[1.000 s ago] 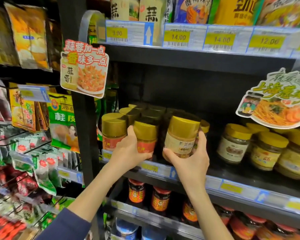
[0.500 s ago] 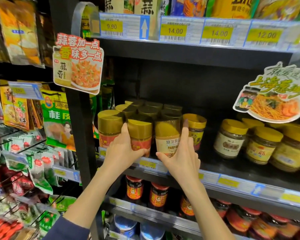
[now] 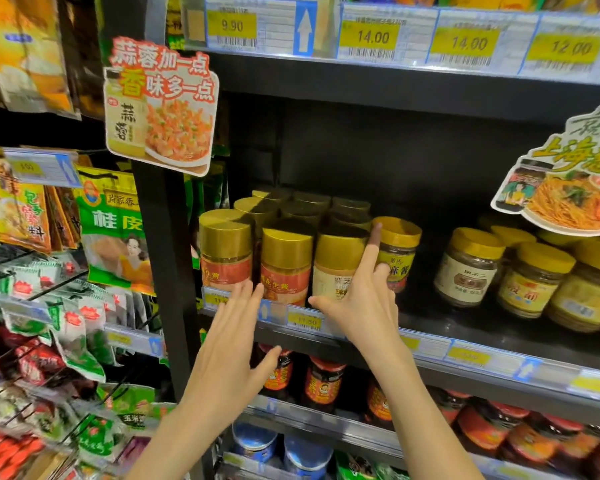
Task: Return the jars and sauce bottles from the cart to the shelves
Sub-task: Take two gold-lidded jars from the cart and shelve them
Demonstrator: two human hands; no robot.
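Three gold-capped sauce jars stand in a front row on the dark middle shelf [image 3: 437,329]: a red-labelled jar [image 3: 225,252], a second red-labelled jar [image 3: 285,268] and a cream-labelled jar [image 3: 336,263]. More gold caps fill the rows behind. My left hand [image 3: 227,355] hovers open just below the second jar, off it. My right hand [image 3: 359,303] is open, its palm against the cream-labelled jar's lower right and its forefinger up along the jar's side. A yellow-lidded jar [image 3: 397,252] stands right beside that finger.
Squat yellow-lidded jars [image 3: 471,268] fill the shelf's right part. Red-capped dark sauce jars [image 3: 323,382] line the shelf below. Two cardboard promo signs [image 3: 160,105] jut out from the shelf edges. Hanging spice packets [image 3: 115,233] crowd the rack to the left.
My right hand set the cream-labelled jar upright into the front row and let go. My left hand released the red-labelled jar and dropped below the shelf edge.
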